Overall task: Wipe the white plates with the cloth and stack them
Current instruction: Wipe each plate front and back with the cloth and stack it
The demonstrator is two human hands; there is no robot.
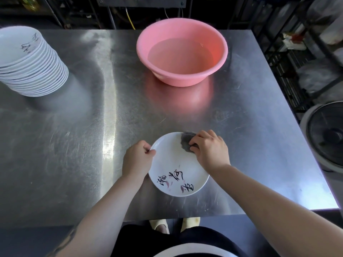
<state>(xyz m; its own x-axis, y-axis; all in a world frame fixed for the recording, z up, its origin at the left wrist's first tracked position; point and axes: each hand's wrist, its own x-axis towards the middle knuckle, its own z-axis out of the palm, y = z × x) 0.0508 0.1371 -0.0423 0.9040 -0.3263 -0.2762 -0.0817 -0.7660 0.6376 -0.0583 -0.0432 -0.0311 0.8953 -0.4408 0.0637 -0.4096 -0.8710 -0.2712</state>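
White plate (172,164) — left hand (138,158) pinches its rim, right hand (210,149) grips cloth (186,142) on it.

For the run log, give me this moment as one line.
step: wiping | left hand grips plate rim | right hand presses cloth on plate | stack far left | basin holds water

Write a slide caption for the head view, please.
Left hand holds white plate; right hand wipes with grey cloth.

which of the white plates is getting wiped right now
The single plate at the near table edge, gripped by the left hand while the right hand presses the grey cloth on it; the others sit stacked far left.
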